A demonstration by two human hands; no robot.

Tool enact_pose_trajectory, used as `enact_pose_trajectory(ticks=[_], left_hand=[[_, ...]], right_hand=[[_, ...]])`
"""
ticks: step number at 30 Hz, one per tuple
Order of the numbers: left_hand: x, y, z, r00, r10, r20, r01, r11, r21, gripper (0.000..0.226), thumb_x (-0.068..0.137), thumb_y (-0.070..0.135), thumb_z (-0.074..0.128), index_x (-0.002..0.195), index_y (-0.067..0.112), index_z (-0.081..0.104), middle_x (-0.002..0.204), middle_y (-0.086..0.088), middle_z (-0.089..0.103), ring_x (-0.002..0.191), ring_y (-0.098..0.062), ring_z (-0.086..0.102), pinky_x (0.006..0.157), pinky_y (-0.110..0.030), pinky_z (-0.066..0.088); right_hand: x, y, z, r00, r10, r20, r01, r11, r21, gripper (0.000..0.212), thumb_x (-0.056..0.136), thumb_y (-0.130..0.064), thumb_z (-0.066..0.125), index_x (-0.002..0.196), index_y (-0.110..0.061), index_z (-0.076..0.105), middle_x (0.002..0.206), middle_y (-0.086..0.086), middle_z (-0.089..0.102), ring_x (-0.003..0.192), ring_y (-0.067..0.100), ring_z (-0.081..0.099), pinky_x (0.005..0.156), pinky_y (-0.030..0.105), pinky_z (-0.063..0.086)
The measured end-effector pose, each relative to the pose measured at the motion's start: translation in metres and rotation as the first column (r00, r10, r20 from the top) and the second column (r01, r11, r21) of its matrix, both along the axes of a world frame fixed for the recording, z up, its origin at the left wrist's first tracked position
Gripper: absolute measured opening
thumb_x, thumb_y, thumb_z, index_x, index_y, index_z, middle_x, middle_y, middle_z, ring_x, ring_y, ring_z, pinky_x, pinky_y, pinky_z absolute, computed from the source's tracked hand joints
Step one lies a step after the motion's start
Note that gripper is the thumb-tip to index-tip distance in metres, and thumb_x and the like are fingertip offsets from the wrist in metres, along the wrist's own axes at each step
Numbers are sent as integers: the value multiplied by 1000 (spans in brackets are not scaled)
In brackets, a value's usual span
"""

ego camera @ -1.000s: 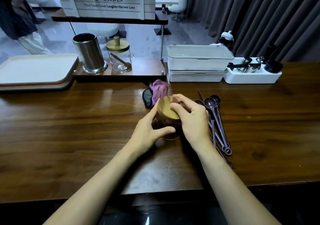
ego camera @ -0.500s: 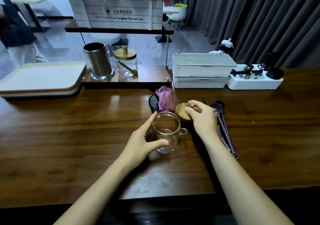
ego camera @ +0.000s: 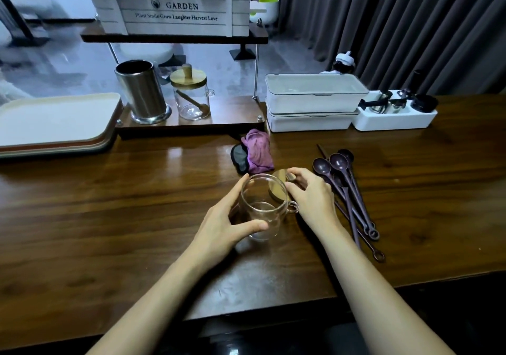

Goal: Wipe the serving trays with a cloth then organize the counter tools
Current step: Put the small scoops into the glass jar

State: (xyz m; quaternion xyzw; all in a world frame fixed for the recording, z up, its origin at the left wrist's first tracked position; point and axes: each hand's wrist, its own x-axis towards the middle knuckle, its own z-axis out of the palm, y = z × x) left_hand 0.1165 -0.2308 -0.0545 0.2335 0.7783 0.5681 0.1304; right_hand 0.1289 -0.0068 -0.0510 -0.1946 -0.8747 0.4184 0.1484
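Left hand (ego camera: 227, 226): wrapped round the glass jar (ego camera: 261, 209) at centre frame, thumb across the near wall, fingers round the far left side.
Glass jar: upright on the wooden counter (ego camera: 109, 217), mouth open, small handle poking out to its right.
Right hand (ego camera: 309, 198): fingers curled over the wooden lid (ego camera: 278, 190), pinching it just right of the jar's rim.
Wooden lid: off the jar and tilted, partly seen through the glass; I cannot tell whether it touches the counter.
Spoons (ego camera: 345, 185): a bundle of dark purple long-handled ones lying just right of the right hand, bowls toward the top of the frame.
Purple cloth (ego camera: 258, 150): crumpled just above the jar, with a dark pad (ego camera: 239, 157) against its left side.
Serving trays (ego camera: 54, 122): stacked at the left edge, cream one on top.
Low shelf (ego camera: 191, 124): upper centre, carrying a steel canister (ego camera: 141, 91) and a lidded jar (ego camera: 191, 94) side by side.
White boxes (ego camera: 315, 91): two stacked, upper right, beside a white tool tray (ego camera: 394, 122).
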Motion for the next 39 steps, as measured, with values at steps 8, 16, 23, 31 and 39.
enact_pose_trajectory(ticks=[8,16,23,31,39], left_hand=[[5,19,7,999,-2,35,2,1000,4,102,67,39,87,154,49,35,144,26,55,139,2,46,122,-41,32],[19,34,10,997,41,71,-41,999,-4,103,76,8,87,158,38,32,146,19,56,139,-2,48,121,-34,33],[24,41,12,992,82,95,-82,997,-4,102,75,7,86,158,34,32,145,19,58,140,-2,48,115,-19,35],[25,40,11,993,89,82,-88,996,-20,101,74,9,85,157,34,33,145,17,58,139,-3,49,117,-24,35],[22,37,11,997,80,14,-79,996,-41,98,73,17,87,155,39,39,139,23,61,132,3,53,113,-28,37]], right_hand=[[-20,62,51,990,-77,-118,96,982,163,25,97,-37,62,118,-30,74,118,-8,73,111,13,63,101,30,44],[-82,131,36,975,-67,210,-1,951,309,33,97,-36,63,130,-39,65,122,0,72,124,30,56,105,44,32],[-100,142,23,925,-15,379,-119,937,327,42,91,-40,70,131,-47,61,123,-1,71,127,30,54,100,45,31],[-92,138,31,963,133,234,-203,931,303,22,98,-28,62,117,-39,62,101,-7,64,105,21,57,97,42,33],[-79,133,46,938,47,-342,-8,993,116,26,98,-19,55,102,-39,70,101,-1,63,93,18,63,86,42,54]])
